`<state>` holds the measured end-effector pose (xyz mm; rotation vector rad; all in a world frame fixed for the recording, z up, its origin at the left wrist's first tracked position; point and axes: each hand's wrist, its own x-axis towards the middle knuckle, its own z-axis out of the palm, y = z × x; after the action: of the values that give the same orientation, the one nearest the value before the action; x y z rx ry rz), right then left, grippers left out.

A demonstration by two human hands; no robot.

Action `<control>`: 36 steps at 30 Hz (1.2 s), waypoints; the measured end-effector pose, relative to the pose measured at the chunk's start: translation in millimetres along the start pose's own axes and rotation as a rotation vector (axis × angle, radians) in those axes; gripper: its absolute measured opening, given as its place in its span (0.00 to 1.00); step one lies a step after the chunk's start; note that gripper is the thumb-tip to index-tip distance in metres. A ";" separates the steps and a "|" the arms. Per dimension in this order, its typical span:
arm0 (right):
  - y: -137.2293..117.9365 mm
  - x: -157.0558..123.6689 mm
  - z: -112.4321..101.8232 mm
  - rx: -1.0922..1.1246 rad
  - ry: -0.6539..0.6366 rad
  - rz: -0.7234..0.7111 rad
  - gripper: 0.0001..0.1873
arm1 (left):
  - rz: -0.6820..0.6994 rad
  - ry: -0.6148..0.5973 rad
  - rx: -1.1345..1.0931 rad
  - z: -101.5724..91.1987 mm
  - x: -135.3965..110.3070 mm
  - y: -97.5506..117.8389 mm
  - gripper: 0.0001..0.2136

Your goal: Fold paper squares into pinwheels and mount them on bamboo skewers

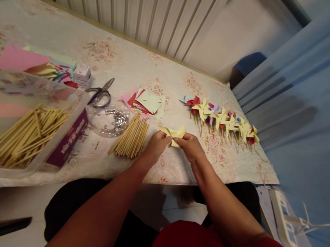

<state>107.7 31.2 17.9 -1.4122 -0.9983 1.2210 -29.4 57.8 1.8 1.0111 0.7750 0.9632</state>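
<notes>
Two hands, left hand (158, 145) and right hand (191, 144), pinch a curled yellow paper (180, 132) over the tabletop (132, 64) near the sticks (131, 139); probably light, springy and easily creased, it seems best held gently around its middle.

"What do we see covering the table (127, 73)?"

"A pale flowered cloth (166, 173). At the left, by the near edge, we have a clear plastic box (44, 165) with a purple label on its right-hand wall. Beyond it lies a pile of coloured paper (18, 57), a small white carton (82, 71) just beside it."

"And around the middle?"

"Dark-handled scissors (100, 95), a round clear dish (92, 124) next to them and — nearer us — a bundle of thin sticks (131, 137). Just beyond the sticks we find stacked paper squares (148, 101)."

"To our right?"

"A row of pinwheels (221, 118), running from far to near, sticks pointing roughly nearward."
</notes>
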 end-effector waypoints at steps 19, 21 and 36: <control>2.7 -1.9 -5.8 -0.134 0.049 -0.074 0.14 | -0.035 -0.023 0.056 -0.8 0.4 -1.3 0.05; 2.4 -3.1 -7.5 -0.163 0.055 -0.099 0.14 | -0.047 -0.026 0.074 0.1 -0.6 0.3 0.05; 14.6 -20.8 -54.4 0.007 0.226 -0.011 0.14 | 0.112 -0.046 0.378 2.2 -16.8 -16.6 0.09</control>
<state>158.0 -0.1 8.0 -1.4991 -0.8436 1.0297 -29.2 38.1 -11.3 1.4122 0.8881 0.9032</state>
